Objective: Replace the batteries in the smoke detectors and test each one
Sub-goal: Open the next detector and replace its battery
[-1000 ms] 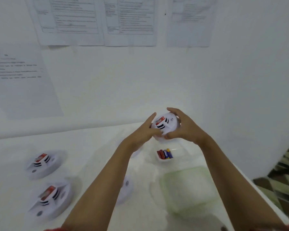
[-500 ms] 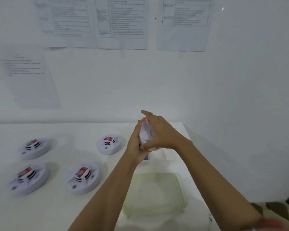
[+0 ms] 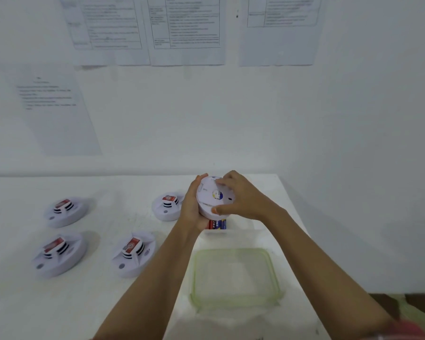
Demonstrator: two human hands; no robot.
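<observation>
Smoke detector [image 3: 215, 197] up in both your hands, flat back facing you, held above the far right end of the white table [image 3: 96, 307]. Nearest you lies the green-rimmed lid [image 3: 236, 276]; four more detectors [image 3: 134, 252] sit face-up off to the left. Your left hand [image 3: 193, 212] curls round the left rim, your right hand [image 3: 243, 197] grips the top and right edge, thumb on the lower rim. Brace with the left, turn the back with the right, evenly, no prying, I'd say. Just beneath the detector, partly hidden, sit the batteries [image 3: 217, 224].
</observation>
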